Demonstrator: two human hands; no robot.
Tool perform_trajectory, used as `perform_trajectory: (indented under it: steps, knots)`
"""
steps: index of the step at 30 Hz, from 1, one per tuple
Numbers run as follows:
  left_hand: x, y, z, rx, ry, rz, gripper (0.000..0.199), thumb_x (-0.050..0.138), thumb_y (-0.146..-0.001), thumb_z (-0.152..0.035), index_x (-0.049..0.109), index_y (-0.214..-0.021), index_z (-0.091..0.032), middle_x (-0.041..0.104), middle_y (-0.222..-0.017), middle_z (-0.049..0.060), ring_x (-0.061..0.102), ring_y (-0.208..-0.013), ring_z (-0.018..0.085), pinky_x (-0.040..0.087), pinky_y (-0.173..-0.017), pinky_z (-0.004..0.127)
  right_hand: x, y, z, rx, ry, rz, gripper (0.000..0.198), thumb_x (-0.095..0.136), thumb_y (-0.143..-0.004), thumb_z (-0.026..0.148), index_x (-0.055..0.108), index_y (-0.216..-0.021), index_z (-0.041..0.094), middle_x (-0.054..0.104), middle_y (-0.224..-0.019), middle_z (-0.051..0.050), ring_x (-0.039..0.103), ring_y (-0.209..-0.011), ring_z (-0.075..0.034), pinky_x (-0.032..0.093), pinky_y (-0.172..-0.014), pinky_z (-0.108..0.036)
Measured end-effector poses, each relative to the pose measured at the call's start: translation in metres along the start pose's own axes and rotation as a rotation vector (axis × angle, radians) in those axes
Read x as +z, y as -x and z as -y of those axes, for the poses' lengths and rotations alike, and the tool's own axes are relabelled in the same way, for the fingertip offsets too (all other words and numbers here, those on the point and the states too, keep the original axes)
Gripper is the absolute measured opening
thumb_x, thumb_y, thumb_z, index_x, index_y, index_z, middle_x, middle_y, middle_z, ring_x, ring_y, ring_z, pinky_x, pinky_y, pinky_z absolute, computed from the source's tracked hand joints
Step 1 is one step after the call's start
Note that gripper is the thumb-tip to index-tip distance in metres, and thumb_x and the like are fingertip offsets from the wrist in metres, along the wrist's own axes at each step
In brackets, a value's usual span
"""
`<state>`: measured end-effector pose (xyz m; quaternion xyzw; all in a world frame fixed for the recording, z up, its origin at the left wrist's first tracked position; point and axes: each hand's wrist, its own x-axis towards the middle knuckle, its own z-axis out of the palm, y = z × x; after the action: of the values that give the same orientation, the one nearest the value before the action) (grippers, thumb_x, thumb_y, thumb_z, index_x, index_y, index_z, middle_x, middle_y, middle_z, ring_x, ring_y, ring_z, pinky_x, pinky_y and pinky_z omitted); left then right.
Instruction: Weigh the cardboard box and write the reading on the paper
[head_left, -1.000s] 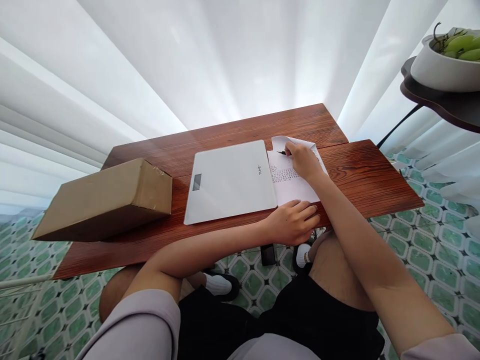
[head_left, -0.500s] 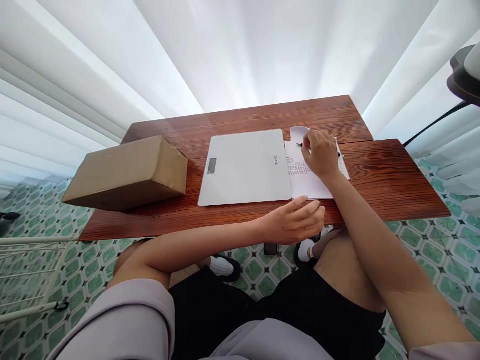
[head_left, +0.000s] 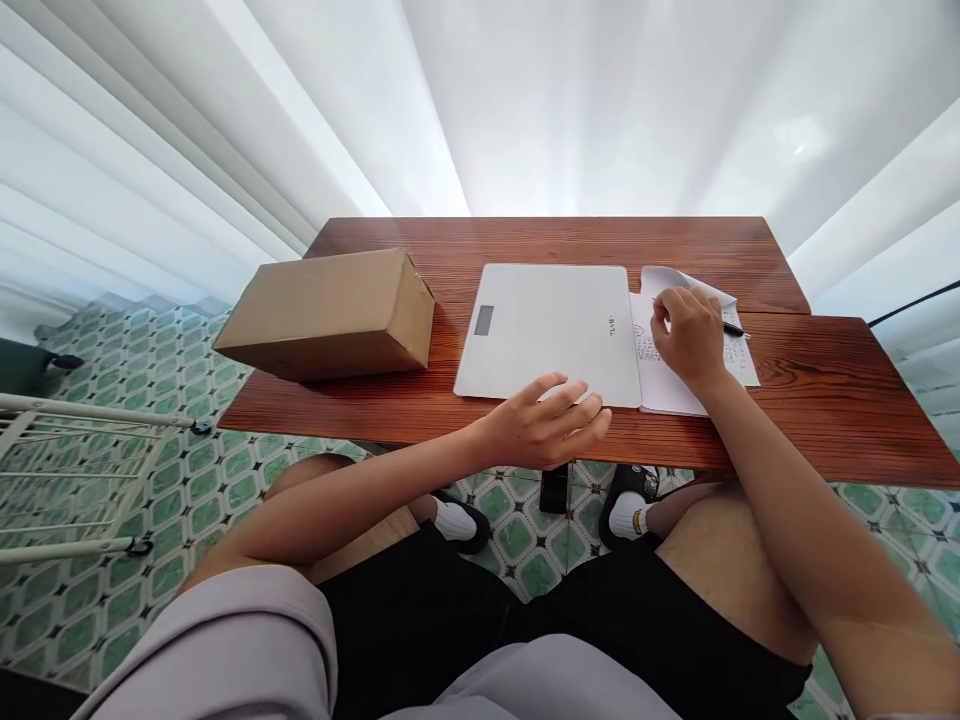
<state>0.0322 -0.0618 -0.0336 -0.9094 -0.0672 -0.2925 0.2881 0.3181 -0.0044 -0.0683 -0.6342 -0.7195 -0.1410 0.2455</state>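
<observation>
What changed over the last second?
Left hand moved left, from the near edge of the paper to that of the scale. Right hand stays over the paper; whether it released the pen is hidden. Box, scale and paper stayed put.

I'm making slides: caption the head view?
Right hand over written paper, left hand near white scale.

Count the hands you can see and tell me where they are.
2: the left hand is by the near edge of the scale; the right hand is over the paper, a pen showing past it. No others seem hidden.
</observation>
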Motion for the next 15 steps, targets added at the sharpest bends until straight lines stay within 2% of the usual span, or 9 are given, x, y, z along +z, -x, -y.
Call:
perform_trajectory:
  steps: [6, 10, 15]
  knots:
    - [-0.019, 0.032, 0.015, -0.111, -0.084, -0.071, 0.014, 0.058, -0.089, -0.025, 0.069, -0.097, -0.025, 0.074, -0.101, -0.001, 0.065, -0.09, 0.017, 0.051, -0.085, 0.034, 0.003, 0.001, 0.003, 0.005, 0.073, -0.017, 0.015, 0.043, -0.088, 0.013, 0.046, -0.077, 0.022, 0.056, -0.078, -0.004, 0.049, -0.081, -0.022, 0.03, -0.076, -0.037]
    - [-0.031, 0.052, 0.022, -0.268, -0.106, -0.116, 0.02, 0.06, -0.083, -0.023, 0.07, -0.099, -0.02, 0.075, -0.097, 0.001, 0.065, -0.087, 0.019, 0.05, -0.081, 0.036, 0.005, 0.003, 0.0, -0.011, 0.102, 0.009, 0.017, 0.044, -0.087, 0.016, 0.05, -0.072, 0.021, 0.056, -0.077, -0.005, 0.049, -0.082, -0.022, 0.028, -0.075, -0.037]
    - [-0.042, 0.072, 0.033, -0.348, -0.1, -0.122, 0.021, 0.059, -0.083, -0.022, 0.069, -0.101, -0.02, 0.075, -0.096, 0.0, 0.064, -0.087, 0.019, 0.049, -0.079, 0.036, 0.008, 0.004, -0.004, -0.013, 0.095, -0.017, 0.023, 0.045, -0.086, 0.019, 0.06, -0.068, 0.021, 0.059, -0.077, -0.006, 0.05, -0.081, -0.023, 0.029, -0.075, -0.037]
